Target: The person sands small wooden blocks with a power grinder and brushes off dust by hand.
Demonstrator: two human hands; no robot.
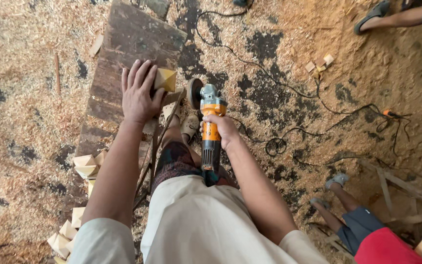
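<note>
Floor (25,73) is covered in sawdust and shavings, dark patches showing through. A long dark wooden counter (128,63) runs from top centre down the left side, worn and stained. Black power cable (289,93) is looped across the floor to the right. Two other people are seen only in part: legs and sandals at lower right (338,195), a foot in a sandal at top right (377,14).

Angle grinder (210,122), orange and grey, is gripped around its body by the right hand (223,129), fingers clenched on it; disc is held just right of the counter edge, near the block, contact not clear. Left hand (137,93) is pressed flat on a small pale wooden block (165,79) on the counter, fingers spread over it, pinning it down. Similar cut blocks are stacked at the counter's near end (86,165), more lie at lower left (64,234). A few scraps lie on the floor at upper right (320,63).
</note>
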